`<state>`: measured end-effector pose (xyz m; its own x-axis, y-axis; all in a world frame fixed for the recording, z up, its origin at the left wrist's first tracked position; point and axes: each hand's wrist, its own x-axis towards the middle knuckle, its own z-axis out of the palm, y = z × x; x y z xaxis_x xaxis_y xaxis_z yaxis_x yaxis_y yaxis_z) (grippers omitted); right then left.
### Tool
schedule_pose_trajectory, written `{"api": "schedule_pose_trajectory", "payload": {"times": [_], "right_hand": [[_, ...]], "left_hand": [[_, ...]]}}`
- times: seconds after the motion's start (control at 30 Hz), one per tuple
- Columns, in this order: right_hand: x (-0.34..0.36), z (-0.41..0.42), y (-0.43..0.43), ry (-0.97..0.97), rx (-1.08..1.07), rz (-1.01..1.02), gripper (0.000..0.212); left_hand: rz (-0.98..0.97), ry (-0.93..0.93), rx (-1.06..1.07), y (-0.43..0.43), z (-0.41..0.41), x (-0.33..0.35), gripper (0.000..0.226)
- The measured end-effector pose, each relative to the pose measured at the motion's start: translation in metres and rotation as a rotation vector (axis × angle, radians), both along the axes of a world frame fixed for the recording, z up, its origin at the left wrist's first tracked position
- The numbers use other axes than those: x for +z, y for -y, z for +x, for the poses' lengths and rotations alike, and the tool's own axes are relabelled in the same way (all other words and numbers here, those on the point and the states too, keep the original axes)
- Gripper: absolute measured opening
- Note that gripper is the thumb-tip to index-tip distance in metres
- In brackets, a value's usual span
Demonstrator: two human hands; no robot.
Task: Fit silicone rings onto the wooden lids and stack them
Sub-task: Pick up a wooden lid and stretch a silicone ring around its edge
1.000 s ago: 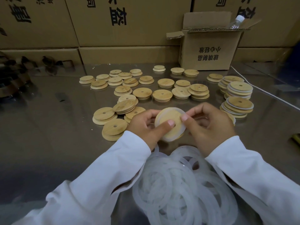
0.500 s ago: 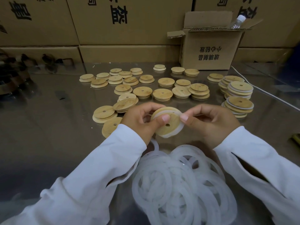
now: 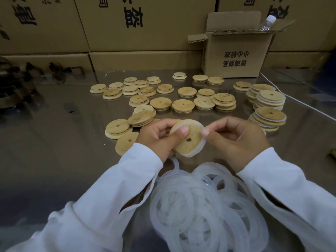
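Observation:
I hold a round wooden lid (image 3: 189, 144) with a small centre hole above the table, tilted toward me. A white silicone ring (image 3: 201, 142) runs round its rim. My left hand (image 3: 158, 139) grips the lid's left side, thumb on its face. My right hand (image 3: 234, 140) pinches the ring at the lid's right edge. A heap of loose silicone rings (image 3: 205, 206) lies below my hands. Several bare wooden lids (image 3: 160, 103) are scattered beyond. Stacks of ringed lids (image 3: 269, 116) stand at the right.
The steel table (image 3: 54, 142) is backed by a wall of cardboard cartons (image 3: 145, 24). An open carton (image 3: 236, 57) with a plastic bottle (image 3: 267, 23) in it stands at the back right. A white cable (image 3: 300, 102) crosses the right side.
The lid has tipped over so more of its wooden face and centre hole show, and both hands have shifted slightly round its rim, with the ring now seated along the right edge.

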<state>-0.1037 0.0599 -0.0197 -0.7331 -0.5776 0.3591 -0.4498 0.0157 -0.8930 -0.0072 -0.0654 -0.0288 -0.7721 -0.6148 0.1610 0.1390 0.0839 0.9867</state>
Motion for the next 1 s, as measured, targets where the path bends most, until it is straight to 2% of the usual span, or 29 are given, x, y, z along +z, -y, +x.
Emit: {"api": "schedule_pose_trajectory", "payload": {"times": [0.13, 0.27, 0.37, 0.47, 0.53, 0.67, 0.87, 1.0], "right_hand": [[-0.007, 0.004, 0.003, -0.176, -0.123, 0.006, 0.010], [-0.008, 0.004, 0.004, -0.250, -0.208, 0.030, 0.011], [-0.008, 0.003, 0.003, -0.294, -0.211, 0.116, 0.018], [-0.008, 0.004, 0.002, -0.346, -0.131, 0.202, 0.024], [-0.006, 0.005, 0.001, -0.360, -0.082, 0.233, 0.025], [0.000, 0.003, 0.000, -0.335, -0.058, 0.231, 0.023], [0.002, -0.005, 0.001, -0.349, -0.128, 0.231, 0.015], [0.002, -0.007, 0.001, -0.325, -0.107, 0.232, 0.021]], "left_hand": [[0.031, 0.002, 0.038, -0.002, -0.001, 0.000, 0.008], [0.063, 0.003, 0.008, -0.003, -0.002, 0.000, 0.027], [0.070, 0.042, -0.024, -0.004, -0.004, 0.000, 0.012], [-0.031, 0.081, -0.013, -0.004, -0.005, -0.003, 0.011], [-0.133, 0.078, -0.013, -0.005, -0.004, -0.002, 0.010], [-0.214, 0.064, -0.036, -0.002, -0.002, 0.001, 0.010], [-0.150, 0.037, -0.040, 0.003, -0.003, 0.005, 0.014], [-0.120, 0.012, -0.043, 0.005, -0.002, 0.005, 0.013]]}}
